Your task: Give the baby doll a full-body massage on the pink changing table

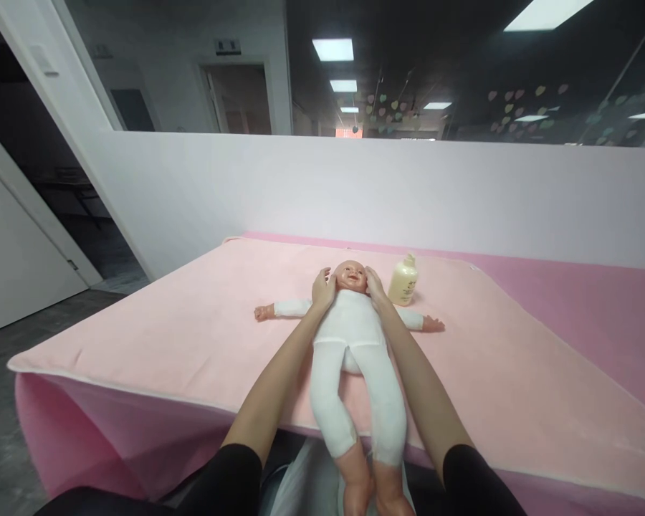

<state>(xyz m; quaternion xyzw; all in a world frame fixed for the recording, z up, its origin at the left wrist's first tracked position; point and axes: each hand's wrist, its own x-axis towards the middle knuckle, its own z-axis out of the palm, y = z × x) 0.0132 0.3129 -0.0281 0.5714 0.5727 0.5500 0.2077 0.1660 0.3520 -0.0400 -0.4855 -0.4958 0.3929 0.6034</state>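
A baby doll (349, 322) with a white cloth body lies face up, its arms spread and its lower legs reaching past the table's front edge. Against the left side of its head in the view rests my left hand (323, 288), fingers apart. My right hand (375, 285) touches the other side of the head, its fingers stretched out along it. Neither hand grips anything. Just right of my right hand, a pale yellow pump bottle (403, 280) stands upright behind the doll's arm.
A light pink blanket (193, 315) lies over a darker pink cover (585, 308) on the table. Behind it rises a white wall (408, 193) with a window above. At the left are a white door (21, 244) and the dark floor.
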